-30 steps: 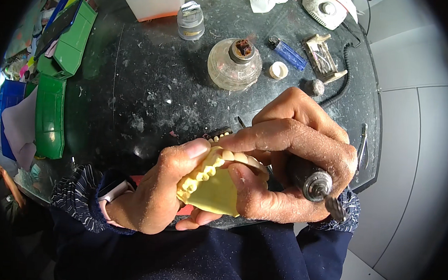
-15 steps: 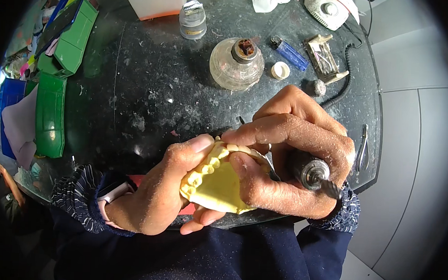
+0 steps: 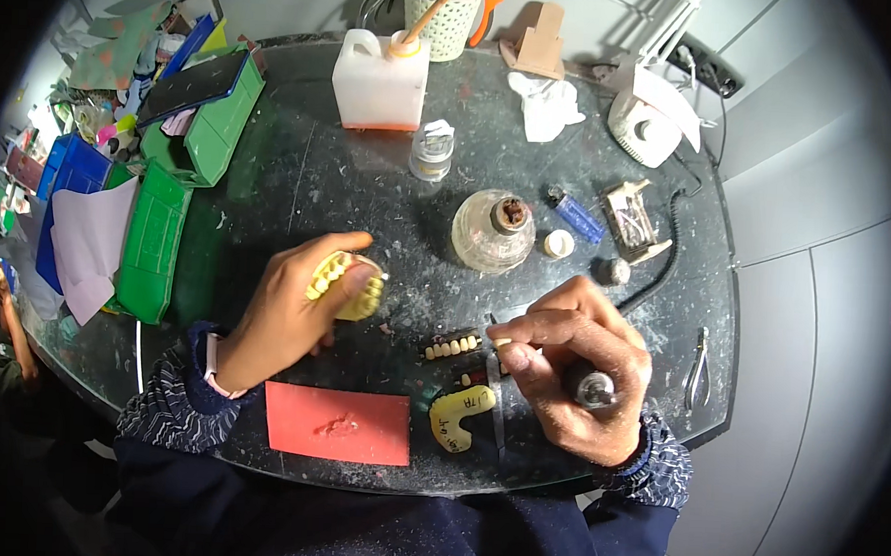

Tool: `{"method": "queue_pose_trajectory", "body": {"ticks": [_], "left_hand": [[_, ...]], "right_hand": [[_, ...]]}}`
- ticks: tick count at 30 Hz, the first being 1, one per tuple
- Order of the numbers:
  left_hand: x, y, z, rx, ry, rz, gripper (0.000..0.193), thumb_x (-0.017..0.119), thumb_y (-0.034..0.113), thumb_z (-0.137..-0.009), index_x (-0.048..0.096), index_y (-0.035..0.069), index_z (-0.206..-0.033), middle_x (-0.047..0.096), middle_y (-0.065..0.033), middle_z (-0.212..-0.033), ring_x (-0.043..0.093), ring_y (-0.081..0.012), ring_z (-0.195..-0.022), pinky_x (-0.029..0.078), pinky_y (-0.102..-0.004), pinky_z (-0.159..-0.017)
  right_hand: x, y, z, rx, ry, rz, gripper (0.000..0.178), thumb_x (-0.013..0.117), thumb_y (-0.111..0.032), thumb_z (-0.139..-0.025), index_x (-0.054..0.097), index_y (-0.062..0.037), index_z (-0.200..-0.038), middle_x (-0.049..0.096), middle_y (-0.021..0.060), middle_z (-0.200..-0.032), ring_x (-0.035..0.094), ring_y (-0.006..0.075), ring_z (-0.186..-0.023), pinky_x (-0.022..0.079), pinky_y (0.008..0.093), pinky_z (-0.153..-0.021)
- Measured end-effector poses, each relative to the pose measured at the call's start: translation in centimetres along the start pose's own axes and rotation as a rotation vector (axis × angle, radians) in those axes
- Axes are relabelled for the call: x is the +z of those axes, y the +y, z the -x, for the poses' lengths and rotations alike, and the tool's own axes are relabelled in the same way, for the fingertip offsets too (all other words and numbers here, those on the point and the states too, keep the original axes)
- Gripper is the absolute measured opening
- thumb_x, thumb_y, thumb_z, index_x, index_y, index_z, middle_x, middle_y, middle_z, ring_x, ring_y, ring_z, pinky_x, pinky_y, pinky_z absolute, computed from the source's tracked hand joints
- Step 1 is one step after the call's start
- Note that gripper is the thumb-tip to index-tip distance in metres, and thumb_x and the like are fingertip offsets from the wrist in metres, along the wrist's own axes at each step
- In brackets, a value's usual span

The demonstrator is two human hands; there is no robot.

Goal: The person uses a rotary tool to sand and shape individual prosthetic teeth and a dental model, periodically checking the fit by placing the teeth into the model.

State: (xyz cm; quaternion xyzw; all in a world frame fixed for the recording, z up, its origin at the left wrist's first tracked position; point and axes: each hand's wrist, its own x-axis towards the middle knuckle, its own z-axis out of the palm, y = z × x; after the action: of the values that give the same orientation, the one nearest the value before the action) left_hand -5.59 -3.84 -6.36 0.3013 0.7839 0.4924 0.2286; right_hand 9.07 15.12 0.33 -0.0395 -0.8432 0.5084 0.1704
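Mid tooth-setup: left hand (image 3: 290,316) gripping yellow dental cast (image 3: 346,286) at center frame. Right hand (image 3: 570,378) clamped round rotary handpiece (image 3: 588,386), fingertips pinching a small tooth (image 3: 502,342) beside the tooth strip (image 3: 452,347). Probably needs seating on the cast next.

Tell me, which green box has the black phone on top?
The upper green box, farther from the left hand. The lower green box has nothing black on it.

Even, fairly bright light falls from above on the dark table (image 3: 301,182), leaving soft sheen across its top. Short shadows sit under objects. Fisheye bending curves the edges; black vignette fills the corners. Focus is sharp centrally.
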Motion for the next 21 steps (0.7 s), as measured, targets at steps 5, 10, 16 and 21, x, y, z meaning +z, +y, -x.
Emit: {"method": "queue_pose_trajectory", "body": {"ticks": [5,10,16,21], "left_hand": [[-1.3,-0.4,0.9,0.016,0.145,-0.555,0.042,0.063,0.016,-0.085,0.051,-0.001,-0.120,0.064,-0.0175,-0.083,0.062,-0.0253,-0.068,0.048,-0.0322,-0.065],[-1.7,4.5,2.2,0.645,0.327,-0.558,0.041,0.068,0.006,-0.078,0.054,-0.007,-0.114,0.065,-0.0143,-0.098,0.063,-0.0238,-0.080,0.049,-0.0336,-0.074],[2.3,8.4,2.6,0.762,0.049,-0.034,0.044,0.077,0.003,-0.069,0.056,-0.014,-0.104,0.052,-0.0224,-0.122,0.066,-0.0209,-0.071,0.054,-0.0250,-0.063],[3.7,8.0,1.7,0.576,0.096,0.288,0.031,0.076,0.003,-0.070,0.062,-0.012,-0.093,0.035,-0.0244,-0.137,0.065,-0.0178,-0.069,0.051,-0.0248,-0.063]], "right_hand": [[-0.1,-0.2,0.4,-0.074,-0.035,-0.008,0.007,0.071,-0.004,-0.075,0.068,-0.0035,-0.081,0.057,0.0054,-0.074,0.054,0.0155,-0.067,0.044,0.0280,-0.062],[-0.6,-0.6,0.8,-0.064,-0.038,-0.029,0.007,0.071,-0.003,-0.073,0.067,-0.0046,-0.079,0.056,0.0051,-0.073,0.054,0.0159,-0.069,0.044,0.0283,-0.062],[-0.9,-1.2,1.1,-0.069,-0.023,-0.046,0.007,0.069,-0.002,-0.074,0.062,-0.0032,-0.076,0.056,0.0069,-0.074,0.055,0.0184,-0.067,0.044,0.0286,-0.061],[-1.8,-0.7,1.1,-0.165,-0.039,0.036,0.012,0.066,-0.001,-0.071,0.060,-0.0036,-0.081,0.055,0.0074,-0.078,0.058,0.0202,-0.069,0.046,0.0293,-0.059]]}}
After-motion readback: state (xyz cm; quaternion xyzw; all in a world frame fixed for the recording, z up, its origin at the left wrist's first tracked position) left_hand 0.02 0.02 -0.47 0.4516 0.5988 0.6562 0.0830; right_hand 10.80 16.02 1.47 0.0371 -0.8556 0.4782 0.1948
